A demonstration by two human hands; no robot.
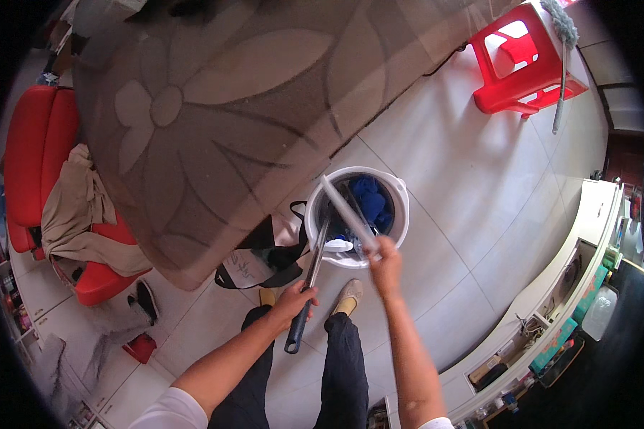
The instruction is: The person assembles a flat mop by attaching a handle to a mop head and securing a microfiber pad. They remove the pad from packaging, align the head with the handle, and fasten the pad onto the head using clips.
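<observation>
Left hand (292, 302) wrapped round black-handled rod (313, 269), below-left of white bucket (404, 225); right hand (385, 265), arm outstretched, clasps pale bar (348, 211) over bucket.

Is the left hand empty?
No, the left hand has its fingers closed around a black handle.

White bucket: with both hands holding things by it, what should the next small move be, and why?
Probably lower the pale stick slightly toward the blue cloth: seen from above, the right hand holds it slanting across the opening of the bucket, while the left hand grips a black-handled pole.
</observation>
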